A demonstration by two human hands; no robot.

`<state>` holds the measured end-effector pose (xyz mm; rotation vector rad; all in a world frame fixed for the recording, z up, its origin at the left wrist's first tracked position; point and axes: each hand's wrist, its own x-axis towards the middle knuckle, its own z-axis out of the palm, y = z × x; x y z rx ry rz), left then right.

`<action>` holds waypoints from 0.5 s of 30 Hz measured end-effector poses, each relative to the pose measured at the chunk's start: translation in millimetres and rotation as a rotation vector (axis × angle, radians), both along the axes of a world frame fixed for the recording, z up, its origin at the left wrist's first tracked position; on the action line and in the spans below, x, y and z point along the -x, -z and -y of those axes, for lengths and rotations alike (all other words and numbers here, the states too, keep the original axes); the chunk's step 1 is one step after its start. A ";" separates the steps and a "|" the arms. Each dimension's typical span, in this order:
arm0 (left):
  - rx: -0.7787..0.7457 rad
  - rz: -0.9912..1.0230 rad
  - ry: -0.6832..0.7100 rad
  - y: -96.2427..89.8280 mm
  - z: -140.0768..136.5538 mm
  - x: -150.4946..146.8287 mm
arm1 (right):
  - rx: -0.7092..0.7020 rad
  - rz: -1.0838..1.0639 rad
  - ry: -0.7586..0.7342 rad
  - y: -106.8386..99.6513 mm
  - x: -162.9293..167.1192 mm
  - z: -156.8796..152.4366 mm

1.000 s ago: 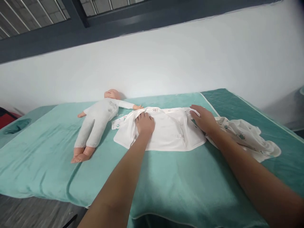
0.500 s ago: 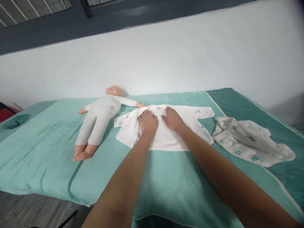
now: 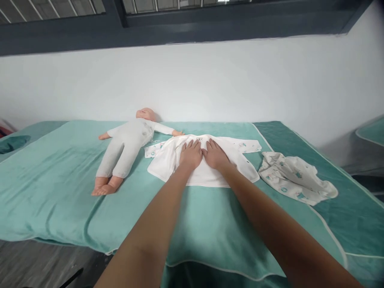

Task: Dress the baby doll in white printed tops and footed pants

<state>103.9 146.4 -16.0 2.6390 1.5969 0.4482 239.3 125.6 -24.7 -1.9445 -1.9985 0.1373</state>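
A small white baby shirt (image 3: 210, 179) lies spread open on the green bed cover, its patterned sleeves reaching out to both sides. My left hand (image 3: 191, 155) rests flat on the inside of the shirt, just left of its middle. Beside it, my right hand (image 3: 215, 154) also presses flat on the cloth, fingers stretched toward the collar. The two thumbs are close together, perhaps touching. A baby doll (image 3: 133, 134) in a white bodysuit lies on its back to the left, one hand close to the shirt's collar edge.
Crumpled patterned baby trousers or similar garment (image 3: 295, 176) lie to the right of the shirt. The green bed cover (image 3: 54, 180) spans the width, with a white wall (image 3: 195, 84) behind. A dark window frame (image 3: 210, 24) runs above.
My right hand has moved left, closer to my left hand. Both hands still lie on the shirt. The camera view has turned slightly.
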 end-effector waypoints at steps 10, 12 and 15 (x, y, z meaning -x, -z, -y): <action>0.029 -0.005 -0.034 -6.9 48.9 12.3 | 0.029 0.145 -0.015 -5.9 8.7 71.0; 0.038 -0.026 0.020 -8.6 71.5 23.2 | 0.023 0.166 -0.044 -7.2 8.4 85.7; 0.022 -0.027 0.100 -9.2 108.1 45.0 | -0.011 0.196 -0.094 -5.8 5.3 109.4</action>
